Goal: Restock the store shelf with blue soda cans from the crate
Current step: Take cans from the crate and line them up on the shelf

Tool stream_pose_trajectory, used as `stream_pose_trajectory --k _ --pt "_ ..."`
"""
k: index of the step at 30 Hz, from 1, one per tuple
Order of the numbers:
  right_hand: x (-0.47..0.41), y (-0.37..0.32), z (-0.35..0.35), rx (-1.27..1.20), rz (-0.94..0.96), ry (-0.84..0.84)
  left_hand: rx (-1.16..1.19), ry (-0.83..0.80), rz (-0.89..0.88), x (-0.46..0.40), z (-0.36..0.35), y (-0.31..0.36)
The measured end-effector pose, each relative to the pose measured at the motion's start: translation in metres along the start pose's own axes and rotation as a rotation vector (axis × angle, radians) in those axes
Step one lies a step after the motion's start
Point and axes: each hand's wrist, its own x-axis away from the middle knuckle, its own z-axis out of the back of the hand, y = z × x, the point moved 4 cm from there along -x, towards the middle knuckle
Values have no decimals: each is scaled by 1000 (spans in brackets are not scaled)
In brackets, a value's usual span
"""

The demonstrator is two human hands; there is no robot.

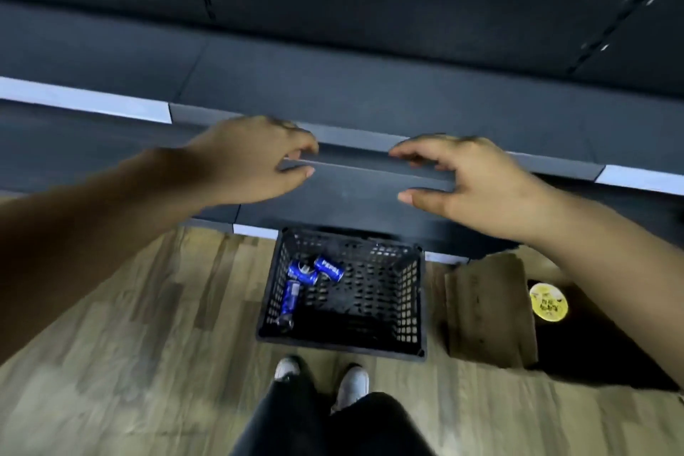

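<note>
Head view (blurred): left hand (pixel 255 159) and right hand (pixel 477 178) seemingly hold nothing.

Both hands hang in front of the dark store shelf (pixel 370 92), holding nothing: the left hand (pixel 251 159) and the right hand (pixel 470 181) face each other with fingers loosely curled. Below them, on the wooden floor (pixel 129 326), stands a black crate (pixel 412 292). Three blue soda cans (pixel 303 272) lie on their sides in its left part, close together. Just right of the crate lies a cardboard flap (pixel 488 311), beside a round yellow lid (pixel 548 302). Two white shoes (pixel 353 383) show at the bottom.
</note>
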Motion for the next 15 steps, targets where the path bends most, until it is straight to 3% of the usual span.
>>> stream_pose_trajectory --k 5,11,15 --pt "-27 23 -45 -64 -59 -42 39 -188 115 5 -72 -58" --pt "-57 56 -142 -2 -136 -339 66 -412 187 3 -159 -97" --pt "-66 84 -208 -146 -314 -405 461 -557 429 12 -225 -107"
